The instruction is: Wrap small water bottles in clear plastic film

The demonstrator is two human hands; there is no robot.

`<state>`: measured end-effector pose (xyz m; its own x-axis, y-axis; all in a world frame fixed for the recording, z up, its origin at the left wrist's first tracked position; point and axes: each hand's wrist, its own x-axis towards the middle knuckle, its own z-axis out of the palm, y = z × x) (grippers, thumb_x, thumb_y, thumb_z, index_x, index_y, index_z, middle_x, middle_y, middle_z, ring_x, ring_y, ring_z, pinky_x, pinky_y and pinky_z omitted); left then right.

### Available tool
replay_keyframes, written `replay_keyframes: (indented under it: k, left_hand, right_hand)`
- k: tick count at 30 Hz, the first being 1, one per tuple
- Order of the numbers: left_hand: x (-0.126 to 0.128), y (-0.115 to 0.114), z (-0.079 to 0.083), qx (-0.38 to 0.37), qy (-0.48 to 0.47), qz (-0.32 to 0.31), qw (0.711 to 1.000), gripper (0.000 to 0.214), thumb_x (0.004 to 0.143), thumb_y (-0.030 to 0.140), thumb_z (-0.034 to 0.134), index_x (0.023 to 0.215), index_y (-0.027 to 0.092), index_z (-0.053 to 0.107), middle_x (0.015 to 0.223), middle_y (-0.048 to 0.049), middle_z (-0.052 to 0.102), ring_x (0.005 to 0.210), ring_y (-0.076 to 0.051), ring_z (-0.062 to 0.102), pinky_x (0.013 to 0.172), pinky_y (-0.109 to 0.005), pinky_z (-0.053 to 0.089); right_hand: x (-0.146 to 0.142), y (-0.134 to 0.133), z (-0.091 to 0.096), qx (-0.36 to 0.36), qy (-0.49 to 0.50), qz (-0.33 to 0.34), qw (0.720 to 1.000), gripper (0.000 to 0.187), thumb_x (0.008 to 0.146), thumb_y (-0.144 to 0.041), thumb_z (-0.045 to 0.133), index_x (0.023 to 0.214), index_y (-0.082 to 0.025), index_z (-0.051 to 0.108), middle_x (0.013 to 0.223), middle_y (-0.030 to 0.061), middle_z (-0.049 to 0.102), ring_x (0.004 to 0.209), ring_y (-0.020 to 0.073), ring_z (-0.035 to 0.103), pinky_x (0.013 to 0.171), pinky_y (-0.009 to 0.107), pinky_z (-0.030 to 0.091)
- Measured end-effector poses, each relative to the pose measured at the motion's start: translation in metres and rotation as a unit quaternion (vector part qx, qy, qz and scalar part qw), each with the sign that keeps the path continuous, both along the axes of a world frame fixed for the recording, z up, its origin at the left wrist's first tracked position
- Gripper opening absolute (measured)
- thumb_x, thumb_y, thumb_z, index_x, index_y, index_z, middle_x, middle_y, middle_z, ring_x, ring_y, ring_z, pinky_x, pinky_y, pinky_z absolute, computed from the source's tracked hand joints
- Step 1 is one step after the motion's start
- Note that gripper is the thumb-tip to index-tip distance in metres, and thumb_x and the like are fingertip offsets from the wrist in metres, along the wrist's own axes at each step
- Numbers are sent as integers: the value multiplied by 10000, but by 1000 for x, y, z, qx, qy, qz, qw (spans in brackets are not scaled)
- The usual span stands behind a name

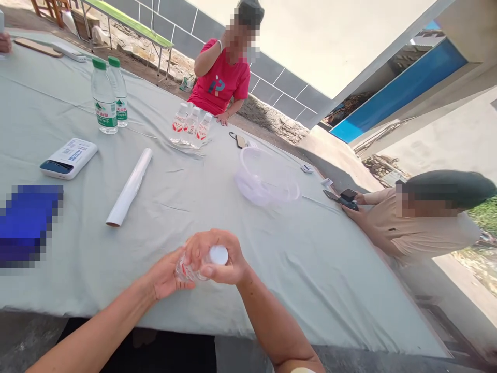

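Observation:
Close in front of me, a small clear plastic bottle with a white cap and red print lies tilted between both hands. My left hand is wrapped round its lower part. Over the upper part curls my right hand, fingers and thumb closed on either side just below the cap. Part of the bottle is hidden behind the right fingers. Beyond the hands, to the left, lies a white film roll with a brown core end.
Three similar bottles stand ahead, near a seated person in a pink shirt. A translucent purple basin sits to the right. Two green-capped bottles, a white power bank and a blurred blue object are left. Another person holds devices at right.

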<state>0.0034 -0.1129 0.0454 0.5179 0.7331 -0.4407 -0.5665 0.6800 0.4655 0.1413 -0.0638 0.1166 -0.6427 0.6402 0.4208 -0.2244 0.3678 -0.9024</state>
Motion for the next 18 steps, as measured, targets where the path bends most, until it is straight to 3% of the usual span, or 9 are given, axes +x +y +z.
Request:
replay_keyframes:
  k: [4,6,8,10,13,18]
  left_hand:
    - [14,11,-4,1,-20,153,988,277,982,399,531,1009,198,720,912,8,719,815,-138,697,626,-227,548]
    - [20,22,-9,-22,-14,168,985,299,974,447,562,1059,194,698,1094,-49,732,965,-186,704,716,-281,588]
    - [25,32,-15,-23,-25,144,989,397,971,523,549,1147,189,670,1302,-120,671,1127,-245,672,839,-370,604]
    - [28,40,-22,-12,-38,121,992,498,967,568,530,1301,204,592,1442,-159,573,1253,-278,614,976,-449,563]
    - [29,48,-30,-1,-3,92,996,596,926,493,642,1425,220,467,1416,-191,566,1255,-276,612,1047,-479,509]
    - [23,57,-41,49,-19,-25,998,372,886,384,717,1165,153,634,1126,-151,687,1074,-245,673,899,-403,538]
  right_hand:
    - [2,7,-8,-10,13,-168,986,139,887,-351,674,983,-258,636,857,22,723,908,200,712,909,425,547]
    - [4,21,-15,-29,21,-224,974,171,927,-390,630,1033,-260,595,863,12,701,911,190,696,910,412,536]
    - [8,47,-20,-44,4,-265,963,243,925,-469,607,1011,-251,540,781,-8,664,824,182,680,842,377,539]
    - [14,87,-21,-50,-26,-318,947,314,906,-533,581,986,-245,484,732,-15,640,758,177,661,766,336,528]
    - [28,167,-14,3,-54,-416,908,302,889,-515,534,972,-244,428,777,5,644,737,166,634,746,304,502]
    - [47,304,-13,74,-115,-558,818,308,932,-473,441,1095,-212,443,993,71,609,897,189,640,859,341,476]
